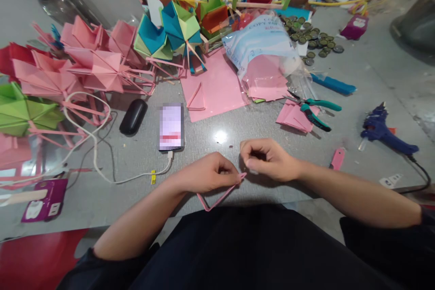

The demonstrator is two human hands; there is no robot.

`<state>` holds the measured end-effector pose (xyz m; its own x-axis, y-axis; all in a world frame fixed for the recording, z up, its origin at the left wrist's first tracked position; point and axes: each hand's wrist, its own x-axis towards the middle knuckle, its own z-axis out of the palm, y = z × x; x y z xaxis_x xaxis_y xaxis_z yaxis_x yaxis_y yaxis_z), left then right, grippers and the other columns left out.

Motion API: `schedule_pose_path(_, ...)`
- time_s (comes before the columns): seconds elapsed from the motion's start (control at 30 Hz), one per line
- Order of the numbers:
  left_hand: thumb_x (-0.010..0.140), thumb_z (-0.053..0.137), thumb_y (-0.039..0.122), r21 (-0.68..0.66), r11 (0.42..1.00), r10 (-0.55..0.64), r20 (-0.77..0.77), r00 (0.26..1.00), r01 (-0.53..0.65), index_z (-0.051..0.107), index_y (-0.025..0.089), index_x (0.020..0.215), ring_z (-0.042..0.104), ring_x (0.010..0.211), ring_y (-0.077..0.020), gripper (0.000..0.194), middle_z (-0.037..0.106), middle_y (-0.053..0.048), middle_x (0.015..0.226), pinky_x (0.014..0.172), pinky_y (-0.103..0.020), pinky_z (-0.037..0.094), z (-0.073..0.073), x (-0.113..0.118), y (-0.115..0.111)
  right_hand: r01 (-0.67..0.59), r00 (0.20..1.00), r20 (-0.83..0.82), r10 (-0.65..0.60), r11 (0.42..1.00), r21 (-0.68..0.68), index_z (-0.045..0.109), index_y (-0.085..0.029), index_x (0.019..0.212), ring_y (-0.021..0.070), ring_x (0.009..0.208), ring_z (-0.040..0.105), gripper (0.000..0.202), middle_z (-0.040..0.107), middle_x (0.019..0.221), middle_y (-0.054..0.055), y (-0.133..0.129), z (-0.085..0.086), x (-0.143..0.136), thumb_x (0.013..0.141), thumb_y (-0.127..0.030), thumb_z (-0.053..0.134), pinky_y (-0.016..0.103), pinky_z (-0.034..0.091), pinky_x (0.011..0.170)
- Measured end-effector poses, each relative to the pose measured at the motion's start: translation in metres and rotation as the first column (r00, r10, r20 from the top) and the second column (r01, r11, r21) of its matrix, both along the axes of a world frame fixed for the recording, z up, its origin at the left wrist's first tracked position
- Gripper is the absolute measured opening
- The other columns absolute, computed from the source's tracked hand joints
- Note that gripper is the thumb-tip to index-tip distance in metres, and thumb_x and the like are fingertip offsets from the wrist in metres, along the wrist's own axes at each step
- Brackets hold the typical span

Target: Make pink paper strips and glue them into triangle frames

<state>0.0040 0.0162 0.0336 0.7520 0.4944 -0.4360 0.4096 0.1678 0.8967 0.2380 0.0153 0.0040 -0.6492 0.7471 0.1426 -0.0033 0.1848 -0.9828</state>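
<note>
Near the table's front edge, my left hand [207, 173] pinches a folded pink paper strip [220, 199]. The strip bends at a corner below the hand, and its tip pokes out past my fingertips. Just to the right, my right hand [270, 159] is curled with thumb and fingertips together, close to that tip but apart from it. Whatever it may hold is too small to tell. Farther back, a pink paper triangle [197, 97] lies on a pink sheet [220, 84]. A phone [171, 127] with a white cable stands beyond my left hand.
Folded paper pinwheel shapes [102, 65] crowd the back left. Pliers [317, 108] rest on pink paper pieces [294, 117]. At right lie a blue glue gun [385, 131] and a pink cutter [337, 158]. A plastic bag of paper [261, 50] and bottle caps [309, 34] sit behind.
</note>
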Motion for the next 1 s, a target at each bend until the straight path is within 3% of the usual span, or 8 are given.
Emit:
schedule_pose_path(0.1,0.094,0.067,0.044,-0.038,0.992,0.12,0.078,0.99,-0.117,0.08,0.014,0.083,0.055,0.067,-0.0132,0.034,0.069,-0.003,0.072,0.065,-0.025,0.042,-0.002,-0.001,0.003,0.156,0.987,-0.023,-0.156,0.988,-0.017,0.059,-0.021,0.082,0.012,0.063,0.048,0.017,0.054,0.072,-0.003,0.007,0.0,0.007,0.098,-0.025,0.062,0.027,0.042,0.06)
schedule_pose_path(0.23,0.092,0.07,0.041,-0.121,0.957,0.276,0.109,0.955,-0.263,0.08,0.014,0.084,0.049,0.058,-0.0104,0.029,0.062,0.0,0.063,0.056,-0.023,0.037,-0.006,0.0,0.004,0.286,0.957,-0.071,-0.28,0.953,0.097,0.057,-0.021,0.077,0.0132,0.062,0.046,0.023,0.051,0.069,-0.003,0.016,-0.005,0.013,0.1,-0.026,0.057,0.028,0.04,0.06)
schedule_pose_path(0.47,0.09,0.072,0.046,-0.187,0.917,0.381,0.139,0.914,-0.353,0.08,0.012,0.09,0.045,0.054,-0.0094,0.035,0.056,0.001,0.06,0.05,-0.021,0.033,-0.017,0.0,0.003,0.306,0.944,0.054,-0.326,0.924,0.23,0.049,-0.022,0.066,0.0117,0.055,0.041,0.041,0.045,0.06,-0.004,0.016,-0.013,0.012,0.106,-0.029,0.051,0.028,0.037,0.054)
schedule_pose_path(0.57,0.088,0.073,0.05,-0.186,0.906,0.405,0.121,0.906,-0.38,0.079,0.013,0.09,0.045,0.054,-0.0095,0.037,0.055,0.002,0.059,0.049,-0.021,0.032,-0.015,0.001,0.002,0.3,0.946,0.039,-0.321,0.918,0.259,0.067,-0.02,0.1,0.0125,0.068,0.054,0.007,0.062,0.087,0.001,0.013,-0.013,0.008,0.099,-0.027,0.066,0.028,0.049,0.064)
schedule_pose_path(0.67,0.087,0.074,0.053,-0.179,0.912,0.39,0.097,0.916,-0.369,0.078,0.014,0.088,0.046,0.054,-0.0091,0.039,0.056,0.003,0.061,0.049,-0.021,0.033,-0.013,0.002,0.0,0.232,0.969,0.003,-0.245,0.921,0.314,0.067,-0.022,0.129,0.0139,0.078,0.06,0.034,0.065,0.103,0.005,0.011,-0.012,0.004,0.096,-0.023,0.072,0.031,0.055,0.072)
schedule_pose_path(0.8,0.089,0.074,0.053,-0.17,0.932,0.335,0.068,0.94,-0.32,0.077,0.015,0.085,0.043,0.05,-0.0072,0.038,0.058,0.003,0.061,0.049,-0.021,0.032,-0.012,0.003,-0.002,0.131,0.991,-0.039,-0.126,0.9,0.417,0.075,-0.021,0.11,0.014,0.078,0.065,0.012,0.069,0.092,0.004,0.01,-0.015,0.001,0.102,-0.019,0.068,0.03,0.056,0.071)
schedule_pose_path(0.9,0.088,0.077,0.052,-0.212,0.929,0.326,0.078,0.942,-0.304,0.076,0.014,0.083,0.044,0.05,-0.0071,0.038,0.059,0.003,0.061,0.049,-0.022,0.031,-0.013,0.003,-0.003,0.146,0.989,-0.058,-0.134,0.882,0.448,0.076,-0.021,0.101,0.0137,0.077,0.066,0.011,0.07,0.089,0.003,0.01,-0.015,0.0,0.101,-0.016,0.067,0.028,0.056,0.07)
schedule_pose_path(1.0,0.086,0.082,0.053,-0.348,0.845,0.49,0.202,0.848,-0.406,0.079,0.013,0.104,0.054,0.058,-0.0105,0.044,0.066,-0.001,0.069,0.056,-0.023,0.041,-0.015,0.002,-0.002,0.273,0.962,-0.113,-0.249,0.838,0.473,0.077,-0.023,0.098,0.015,0.076,0.067,0.013,0.071,0.086,0.002,0.012,-0.014,0.002,0.099,-0.013,0.067,0.029,0.055,0.069)
